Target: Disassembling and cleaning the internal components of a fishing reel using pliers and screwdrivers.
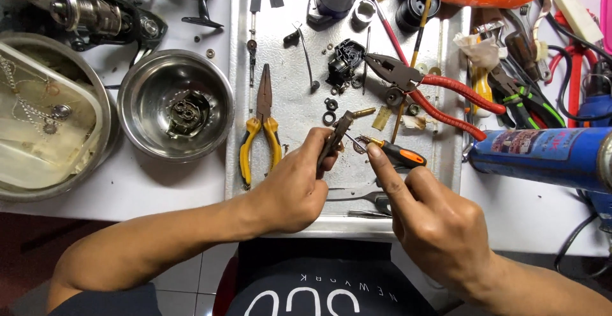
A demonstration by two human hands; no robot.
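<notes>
My left hand (294, 185) grips a small dark metal part (336, 131), a narrow arm-shaped piece, over the metal tray (287, 105). My right hand (424, 220) holds a small screwdriver with a black and orange handle (400, 154); its thin tip meets the end of the dark part near a small ring-shaped piece (360, 144). My right forefinger lies along the screwdriver shaft. Both hands hover just above the tray's near half.
On the tray lie yellow-handled long-nose pliers (261, 124), red-handled pliers (440, 96), a black housing part (344, 61), and several washers and screws. A steel bowl (175, 102) with a dark part stands left; a blue canister (542, 153) lies right, beside more tools.
</notes>
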